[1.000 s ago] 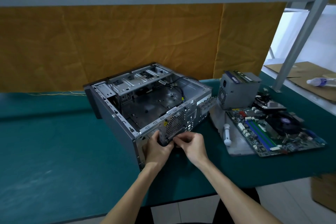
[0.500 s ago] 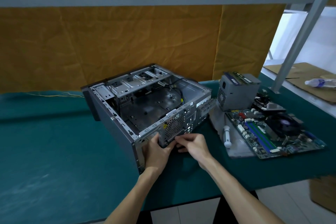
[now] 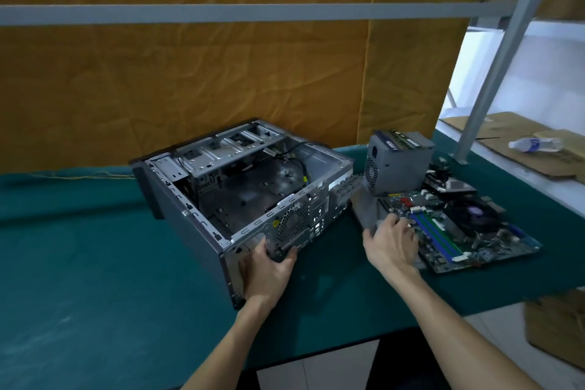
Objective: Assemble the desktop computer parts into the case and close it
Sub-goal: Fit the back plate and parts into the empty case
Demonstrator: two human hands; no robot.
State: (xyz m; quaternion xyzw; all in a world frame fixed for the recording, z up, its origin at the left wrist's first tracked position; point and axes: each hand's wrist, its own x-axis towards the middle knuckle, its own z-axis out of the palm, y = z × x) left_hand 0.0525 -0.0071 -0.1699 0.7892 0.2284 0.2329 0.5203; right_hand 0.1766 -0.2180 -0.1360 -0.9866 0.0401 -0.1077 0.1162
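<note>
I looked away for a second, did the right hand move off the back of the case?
Yes. The right hand has left the case rear panel and gone rightward, now over the near left edge of the motherboard. The left hand stays at the case.

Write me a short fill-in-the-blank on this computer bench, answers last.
1. The left hand grips the rear of the open ____.
2. The right hand reaches over the near edge of the ____.
3. The power supply stands behind the motherboard, not yet in the ____.
4. The table is covered in a ____ cloth.

Answers: case; motherboard; case; green
</note>
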